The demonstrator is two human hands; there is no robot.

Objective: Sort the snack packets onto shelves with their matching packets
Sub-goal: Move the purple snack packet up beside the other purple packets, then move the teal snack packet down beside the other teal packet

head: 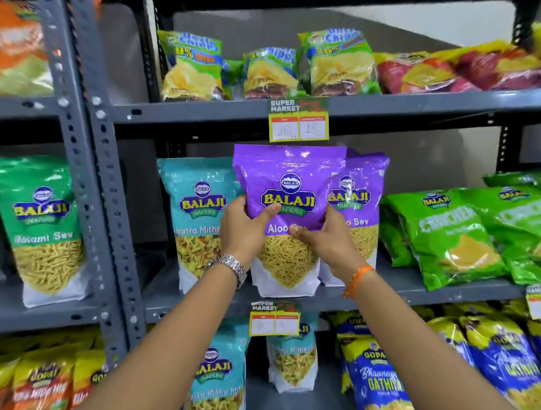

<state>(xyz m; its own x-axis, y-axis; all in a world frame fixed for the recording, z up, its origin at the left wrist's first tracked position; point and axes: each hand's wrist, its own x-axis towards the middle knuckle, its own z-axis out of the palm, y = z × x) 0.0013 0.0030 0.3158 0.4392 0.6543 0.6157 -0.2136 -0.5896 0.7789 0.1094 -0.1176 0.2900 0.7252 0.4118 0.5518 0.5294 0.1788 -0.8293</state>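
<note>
A purple Balaji Aloo Sev packet [288, 184] stands upright at the front of the middle shelf [379, 296]. My left hand [244, 230] grips its left side with the thumb across the front. My right hand [325, 236] holds its right side lower down. Directly behind it, to the right, stands a second purple Aloo Sev packet [365, 192], partly hidden. A teal Khatta Mitha packet [196, 209] stands just to the left, touching my left hand's side.
Green Crunchex packets [448, 235] lean on the right of the same shelf. Green chips packets [191, 67] and red ones [444, 70] fill the top shelf. Teal packets [214, 376] and blue Gopal packets [378, 382] sit below. A green Ratlami Sev packet [40, 219] stands in the left rack.
</note>
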